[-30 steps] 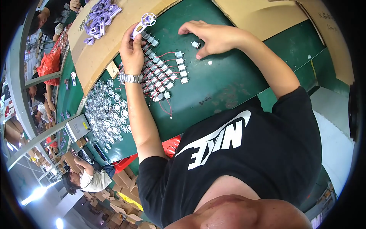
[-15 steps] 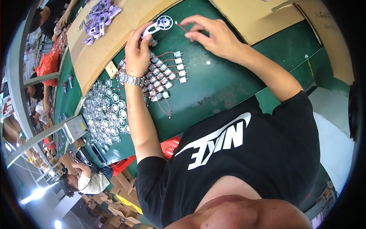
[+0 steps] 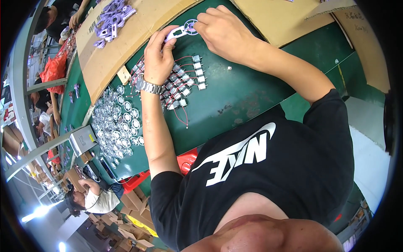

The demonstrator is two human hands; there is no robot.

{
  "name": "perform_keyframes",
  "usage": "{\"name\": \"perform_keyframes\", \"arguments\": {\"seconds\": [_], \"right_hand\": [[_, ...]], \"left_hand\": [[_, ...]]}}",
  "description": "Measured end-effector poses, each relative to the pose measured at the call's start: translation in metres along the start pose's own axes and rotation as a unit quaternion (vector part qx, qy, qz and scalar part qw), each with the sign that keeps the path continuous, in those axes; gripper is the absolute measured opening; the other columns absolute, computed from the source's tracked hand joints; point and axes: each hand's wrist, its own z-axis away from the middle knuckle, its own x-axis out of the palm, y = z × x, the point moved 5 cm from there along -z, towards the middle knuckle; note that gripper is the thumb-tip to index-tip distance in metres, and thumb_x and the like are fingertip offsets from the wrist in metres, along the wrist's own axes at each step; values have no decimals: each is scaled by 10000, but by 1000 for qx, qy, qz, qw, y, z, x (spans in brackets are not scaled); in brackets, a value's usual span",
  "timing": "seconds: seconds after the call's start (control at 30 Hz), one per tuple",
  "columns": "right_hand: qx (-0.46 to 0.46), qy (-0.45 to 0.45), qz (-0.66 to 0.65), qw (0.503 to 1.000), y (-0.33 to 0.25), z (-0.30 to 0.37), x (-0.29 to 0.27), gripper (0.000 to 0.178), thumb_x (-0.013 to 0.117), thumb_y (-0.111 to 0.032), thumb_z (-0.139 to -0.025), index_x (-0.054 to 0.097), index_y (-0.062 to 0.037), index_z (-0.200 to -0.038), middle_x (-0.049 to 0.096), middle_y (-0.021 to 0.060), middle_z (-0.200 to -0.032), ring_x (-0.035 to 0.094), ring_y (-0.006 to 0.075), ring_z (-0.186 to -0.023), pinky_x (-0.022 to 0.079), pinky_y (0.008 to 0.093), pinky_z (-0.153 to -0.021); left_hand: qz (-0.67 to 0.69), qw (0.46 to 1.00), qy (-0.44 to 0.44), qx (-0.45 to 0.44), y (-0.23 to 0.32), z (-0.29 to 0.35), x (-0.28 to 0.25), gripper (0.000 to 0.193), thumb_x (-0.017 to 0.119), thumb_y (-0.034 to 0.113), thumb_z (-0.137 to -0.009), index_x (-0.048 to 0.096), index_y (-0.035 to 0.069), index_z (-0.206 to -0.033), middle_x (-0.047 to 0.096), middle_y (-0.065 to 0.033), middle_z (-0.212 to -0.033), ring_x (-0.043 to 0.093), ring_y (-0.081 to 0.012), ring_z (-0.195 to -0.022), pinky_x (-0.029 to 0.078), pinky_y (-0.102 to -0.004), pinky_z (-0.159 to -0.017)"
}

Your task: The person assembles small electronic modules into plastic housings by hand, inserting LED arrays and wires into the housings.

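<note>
Near twelve o'clock, the left hand (image 3: 159,61) pinches a pale-purple plastic housing with a round spoked ring (image 3: 173,35), which could twist loose if the right hand (image 3: 226,34), fingers bunched at its rim, contents hidden, pressed off-centre.

"What can't you read at your right grip (image 3: 224,31), at twelve o'clock?"
"Its fingertips mostly curl out of your view, so you can't tell whether they pinch anything. They also cover the three-o'clock edge of the ring (image 3: 190,27) on your pale purple part (image 3: 179,32)."
"And your left grip (image 3: 158,61), at eleven?"
"It covers the part's eight-o'clock end, and you lose some motors (image 3: 182,80) behind it."
"On your bench (image 3: 218,92), toward one?"
"A white bit (image 3: 229,68), too small for you to name."
"What's cut off?"
"Your purple pile (image 3: 113,21) at eleven, by the top edge. At nine, your clear discs (image 3: 117,126) overlap too much to count."
</note>
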Motion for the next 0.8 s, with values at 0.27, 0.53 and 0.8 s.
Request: {"name": "perform_keyframes", "arguments": {"seconds": [0.27, 0.53, 0.8], "right_hand": [[38, -21, -14, 999, 2, -6, -3, 154, 659, -59, -769, 720, -53, -911, 664, 75, -879, 641, 263, -940, 469, 404, -824], [-10, -57, -18, 998, 0, -4, -4, 145, 669, -69, -784, 703, -65, -925, 664, 67, -879, 640, 245, -923, 468, 387, -850], [9, -18, -65, 998, 8, -5, -1, 78, 675, -93, -894, 668, -17, -911, 668, 108, -820, 654, 286, -799, 487, 407, -745]], "left_hand": [[8, 1000, -17, 11, -2, 2, 1, 293, 602, -2, -956, 672, 66, -1233, 643, -98, -947, 644, -179, -773, 527, -296, -729], [91, 991, -66, -68, -14, 4, 3, 308, 558, 69, -1040, 601, 6, -1338, 663, -66, -1194, 654, -141, -953, 549, -279, -861], [89, 991, -74, -67, -7, 5, 5, 309, 561, 64, -1036, 601, 4, -1336, 665, -67, -1211, 657, -144, -970, 545, -280, -871]]}}
